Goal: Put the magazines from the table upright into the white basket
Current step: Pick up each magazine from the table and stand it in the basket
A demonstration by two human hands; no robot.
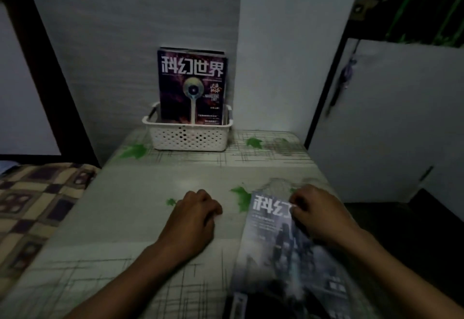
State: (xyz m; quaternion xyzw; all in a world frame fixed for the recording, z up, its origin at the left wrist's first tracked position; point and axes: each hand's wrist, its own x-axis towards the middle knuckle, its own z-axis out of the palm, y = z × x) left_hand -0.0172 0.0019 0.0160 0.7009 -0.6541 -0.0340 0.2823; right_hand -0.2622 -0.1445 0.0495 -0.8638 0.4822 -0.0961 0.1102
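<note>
On the near right of the table: grey-blue magazine (283,248) lies flat, close to the right table edge.
Right hand (319,215): fingers curled on the magazine's top right corner, gripping it.
Left hand (195,220): loosely closed, empty, resting on bare table (125,193).
Open room: clear tabletop between hands and basket.
White basket (188,135): at the far edge by the wall, holding purple magazine (192,87) upright.
</note>
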